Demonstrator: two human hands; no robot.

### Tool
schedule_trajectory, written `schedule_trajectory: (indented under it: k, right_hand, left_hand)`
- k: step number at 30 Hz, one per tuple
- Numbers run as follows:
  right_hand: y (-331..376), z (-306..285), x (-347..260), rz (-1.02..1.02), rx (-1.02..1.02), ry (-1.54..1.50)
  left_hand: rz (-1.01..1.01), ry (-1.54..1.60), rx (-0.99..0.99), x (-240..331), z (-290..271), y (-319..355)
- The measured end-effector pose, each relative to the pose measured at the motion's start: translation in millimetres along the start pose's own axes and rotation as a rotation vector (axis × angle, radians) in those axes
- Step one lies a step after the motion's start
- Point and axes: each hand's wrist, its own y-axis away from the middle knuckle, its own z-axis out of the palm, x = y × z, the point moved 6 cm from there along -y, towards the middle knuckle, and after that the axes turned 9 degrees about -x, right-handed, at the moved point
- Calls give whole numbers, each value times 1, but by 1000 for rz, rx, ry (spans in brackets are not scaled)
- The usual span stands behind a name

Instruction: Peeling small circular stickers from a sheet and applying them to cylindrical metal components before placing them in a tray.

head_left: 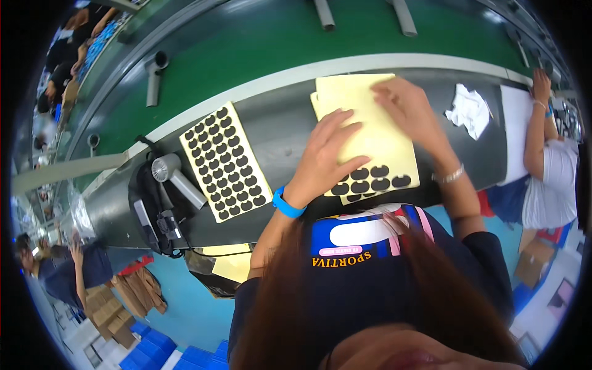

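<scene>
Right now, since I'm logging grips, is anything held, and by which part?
Cannot tell: the left hand is at the left side of the yellow sheet, the blurred right hand at its upper right.

Your right hand (407, 108) blurred; can't tell if it touches top yellow sheet (370, 139). That hides most of lower sheet (314, 105). Co-worker (549, 169) at right cut off by rim.

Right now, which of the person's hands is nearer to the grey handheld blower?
Left: the left hand is right of the blower, partly over the yellow sheet; the right hand is farther right, near the sheet's upper right corner.
</scene>
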Motion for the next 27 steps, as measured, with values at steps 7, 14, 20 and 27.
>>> schedule_trajectory:
  k: [7, 14, 20, 27]
  right_hand:
    - [99, -1, -16, 252, 57, -175]
    - [101, 41, -17, 275, 34, -272]
    - [99, 44, -17, 252, 28, -109]
    - [101, 43, -19, 301, 58, -83]
  left_hand:
    - [-81, -426, -49, -2, 36, -10]
    - [-214, -555, 47, -5, 23, -3]
    - [-81, -490, -69, -5, 37, -11]
    - [-127, -522, -78, -9, 40, -8]
